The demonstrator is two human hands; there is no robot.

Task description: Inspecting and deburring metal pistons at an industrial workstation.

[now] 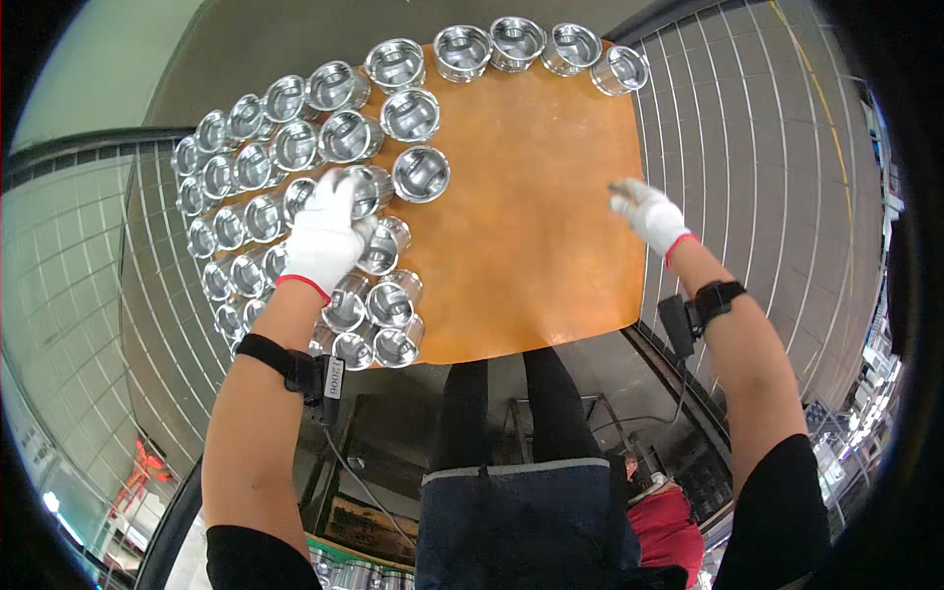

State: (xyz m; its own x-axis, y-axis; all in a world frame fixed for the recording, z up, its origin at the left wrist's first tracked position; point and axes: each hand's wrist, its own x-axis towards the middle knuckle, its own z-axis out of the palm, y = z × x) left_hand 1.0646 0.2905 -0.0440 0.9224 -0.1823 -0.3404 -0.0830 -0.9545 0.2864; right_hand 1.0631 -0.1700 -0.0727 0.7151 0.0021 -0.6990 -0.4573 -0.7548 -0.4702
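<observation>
Shiny metal pistons [421,174] stand in slanting rows on the left half of an orange-brown board [531,226], their hollow ends up. My left hand [327,236], in a white glove with a red cuff, reaches in among these rows. Its fingers and thumb are bent around one piston [372,192] at the right side of the group, and the glove hides some pistons below it. Over the board's right edge is my right hand [649,211], also white-gloved. Its thumb and forefinger point left, a little apart and slightly blurred, and no piston is in them.
Several more pistons [518,44] line the board's far edge. Wire mesh panels [737,118] flank the board on both sides. Straps with small black devices [678,324] and cables sit on my forearms. Below are a crate of metal parts [359,575] and a red cloth [667,531].
</observation>
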